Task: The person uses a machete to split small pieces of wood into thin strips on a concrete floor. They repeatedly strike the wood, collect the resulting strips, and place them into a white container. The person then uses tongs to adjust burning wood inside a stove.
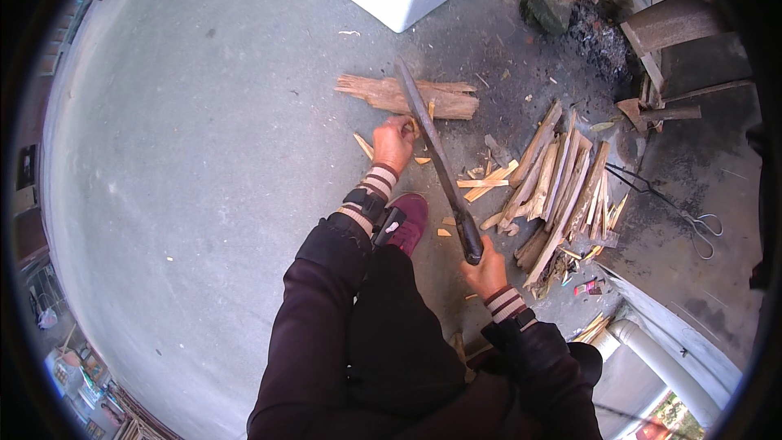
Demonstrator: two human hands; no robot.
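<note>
My right hand grips the dark handle of a long machete-like blade, which points up and away, seen nearly edge-on. Its far end passes over a weathered split log lying crosswise on the concrete floor. Close to the log's near edge, my left hand has its fingers closed on a small yellowish piece of wood, mostly hidden by the fingers and the blade. A thin pale splinter rests beside that hand. Small wood chips are scattered below the blade.
To the right lies a pile of split firewood, with pale kindling sticks beside it. Metal tongs lie farther right. A white foam box stands ahead, ash at upper right. My purple shoe is below my left hand.
</note>
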